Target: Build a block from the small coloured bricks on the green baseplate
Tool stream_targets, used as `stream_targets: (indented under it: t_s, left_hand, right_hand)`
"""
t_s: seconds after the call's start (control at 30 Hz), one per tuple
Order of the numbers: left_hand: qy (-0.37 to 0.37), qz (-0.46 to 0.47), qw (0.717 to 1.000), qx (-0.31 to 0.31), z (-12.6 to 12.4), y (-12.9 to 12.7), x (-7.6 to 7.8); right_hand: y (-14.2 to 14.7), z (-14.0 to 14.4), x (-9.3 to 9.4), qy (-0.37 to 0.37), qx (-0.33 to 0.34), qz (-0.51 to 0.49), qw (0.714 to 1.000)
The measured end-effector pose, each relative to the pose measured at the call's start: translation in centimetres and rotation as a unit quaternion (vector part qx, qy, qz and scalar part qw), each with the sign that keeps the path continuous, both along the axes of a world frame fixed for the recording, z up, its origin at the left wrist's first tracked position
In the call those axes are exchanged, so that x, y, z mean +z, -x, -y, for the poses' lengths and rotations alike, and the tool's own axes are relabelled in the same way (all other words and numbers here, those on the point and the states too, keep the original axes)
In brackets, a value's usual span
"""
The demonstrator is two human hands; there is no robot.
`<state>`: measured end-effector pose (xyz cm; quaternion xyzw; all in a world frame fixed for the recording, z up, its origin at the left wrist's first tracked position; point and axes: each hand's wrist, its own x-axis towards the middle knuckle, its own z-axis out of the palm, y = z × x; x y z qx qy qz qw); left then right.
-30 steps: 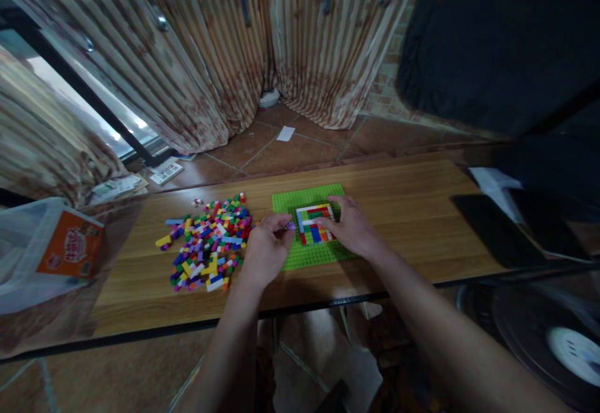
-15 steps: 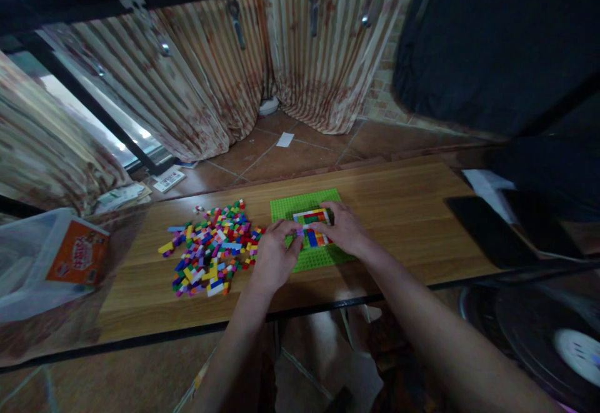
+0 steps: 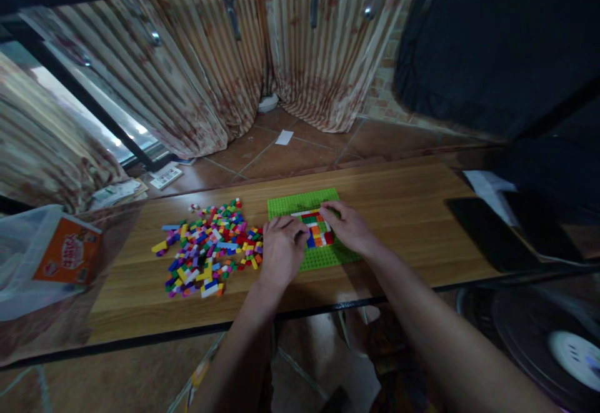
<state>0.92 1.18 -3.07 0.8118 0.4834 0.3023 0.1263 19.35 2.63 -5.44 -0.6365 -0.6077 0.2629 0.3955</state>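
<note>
My left hand [image 3: 284, 247] is closed at the left edge of the green baseplate [image 3: 323, 260], with a small purple brick [image 3: 305, 233] at its thumb and fingertips. A flat block of coloured bricks [image 3: 316, 228] sits on the baseplate, with white, yellow and red along its far edge and orange and blue nearer me. At the block's right side is my right hand [image 3: 349, 228], its fingers apart and touching or just above the far right corner. Its palm hides part of the baseplate. A loose-looking red brick [image 3: 329, 237] shows beside it.
A wide heap of mixed bricks [image 3: 206, 247] covers the left part of the wooden table [image 3: 403, 207]. A dark flat tablet-like thing [image 3: 490, 232] lies at the right end. A clear plastic box [image 3: 28, 263] with an orange label stands left of the table.
My right thumb has drawn back from the middle of the block to its right side, uncovering orange bricks. My left hand has turned slightly, keeping the purple brick at its fingertips.
</note>
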Motion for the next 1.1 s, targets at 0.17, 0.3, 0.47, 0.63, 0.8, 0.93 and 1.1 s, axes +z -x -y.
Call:
stream_targets:
  t_s: [0.17,0.3,0.47,0.63,0.8,0.93,1.1]
  left_hand:
    - [-0.011,-0.018,1.0,0.014,0.15,-0.31,-0.09]
    - [-0.016,-0.019,1.0,0.017,0.3,-0.41,-0.1]
    - [-0.021,-0.013,1.0,0.014,0.42,-0.61,-0.11]
    - [-0.021,-0.023,0.999,0.008,0.35,-0.65,-0.37]
    - [-0.026,-0.026,0.999,0.026,0.3,-0.58,-0.4]
    - [-0.024,-0.033,0.999,0.024,0.28,-0.65,-0.31]
    - [-0.025,-0.031,0.999,0.013,0.32,-0.47,-0.21]
  right_hand:
    - [-0.04,0.09,-0.09,-0.012,0.006,0.01,1.0]
    - [-0.02,0.06,0.07,-0.007,0.006,0.012,1.0]
    - [0.03,0.12,0.28,-0.007,0.007,0.014,1.0]
    - [-0.1,0.13,0.24,-0.004,0.013,0.02,1.0]
    - [-0.26,0.07,0.1,-0.012,0.016,0.016,1.0]
    - [-0.27,0.07,0.09,-0.01,0.014,0.02,1.0]
    - [0.02,0.34,0.32,0.003,0.01,0.036,0.999]
